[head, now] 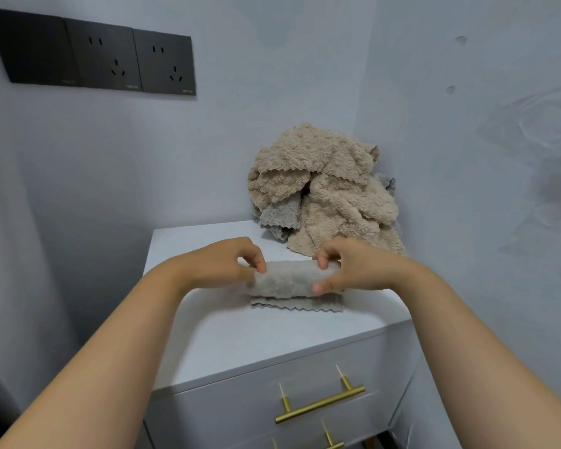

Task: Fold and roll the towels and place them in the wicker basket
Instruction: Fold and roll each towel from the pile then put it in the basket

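Before the towel pile [324, 192], my left hand [227, 264] and right hand [347, 267] pinch the grey towel roll [289, 280]; I should keep both ends even and tight.

Showing pale grey on the rolled fluffy towel [289, 280], beige and grey across the heaped plush towels [324, 192], white on the cabinet top [240, 335], brass gold on the bar handle [319, 404], matte black on the wall sockets [104, 56]

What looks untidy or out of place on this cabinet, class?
The towel pile slumps unfolded in the back corner. The grey towel, held by the left hand and right hand, is only partly rolled. No basket shows.
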The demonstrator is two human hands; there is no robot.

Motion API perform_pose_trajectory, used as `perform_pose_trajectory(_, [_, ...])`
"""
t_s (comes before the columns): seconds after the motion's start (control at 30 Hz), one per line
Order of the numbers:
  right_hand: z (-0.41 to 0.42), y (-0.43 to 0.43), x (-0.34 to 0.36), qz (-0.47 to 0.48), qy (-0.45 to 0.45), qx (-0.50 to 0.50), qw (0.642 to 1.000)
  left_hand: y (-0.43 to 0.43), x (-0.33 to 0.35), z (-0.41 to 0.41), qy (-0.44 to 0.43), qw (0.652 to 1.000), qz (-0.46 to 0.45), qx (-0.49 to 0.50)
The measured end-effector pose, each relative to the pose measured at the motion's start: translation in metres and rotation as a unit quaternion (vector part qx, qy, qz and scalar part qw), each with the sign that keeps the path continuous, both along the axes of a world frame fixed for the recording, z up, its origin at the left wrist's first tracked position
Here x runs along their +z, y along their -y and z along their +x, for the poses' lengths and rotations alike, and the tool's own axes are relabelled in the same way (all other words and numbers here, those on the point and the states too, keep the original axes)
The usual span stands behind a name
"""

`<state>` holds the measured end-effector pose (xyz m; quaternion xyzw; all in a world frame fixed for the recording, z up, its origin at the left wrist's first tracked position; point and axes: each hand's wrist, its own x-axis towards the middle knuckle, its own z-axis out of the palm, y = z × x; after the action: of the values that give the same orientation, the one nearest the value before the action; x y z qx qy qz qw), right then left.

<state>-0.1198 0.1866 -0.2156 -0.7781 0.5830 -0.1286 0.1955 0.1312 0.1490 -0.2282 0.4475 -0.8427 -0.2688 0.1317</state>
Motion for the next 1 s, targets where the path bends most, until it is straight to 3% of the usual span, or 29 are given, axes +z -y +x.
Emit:
perform_pose_trajectory(0.17, [0.006, 0.002, 0.001, 0.003, 0.018, -0.022, 1.000, -0.006, 0.003, -0.020, -0.056, 0.992, -0.078, 0.080])
perform_pose_trajectory(0.3, [0.019, 0.004, -0.009, -0.037, -0.011, -0.042, 0.998, -0.007, -0.012, -0.047, -0.009, 0.982, -0.139, 0.130])
perform_pose_trajectory(0.4, [0.023, 0.004, -0.014, 0.024, -0.053, -0.027, 0.998, -0.005, -0.026, -0.055, 0.015, 0.990, -0.088, 0.112])
perform_pose_trajectory(0.53, [0.018, 0.004, -0.011, 0.084, -0.097, -0.024, 0.991, 0.003, -0.028, -0.044, 0.140, 0.988, -0.061, 0.031])
perform_pose_trajectory(0.63, [0.013, 0.009, -0.012, 0.112, -0.098, -0.032, 0.988, 0.004, -0.021, -0.034, 0.132, 0.991, -0.005, 0.013])
perform_pose_trajectory(0.83, [-0.005, 0.016, -0.025, 0.150, 0.089, -0.112, 0.978, 0.002, -0.025, -0.037, 0.000, 0.999, 0.013, 0.038])
perform_pose_trajectory(1.0, [-0.018, 0.014, -0.035, 0.150, 0.303, -0.160, 0.928, -0.004, -0.028, -0.045, -0.153, 0.981, 0.108, 0.052])
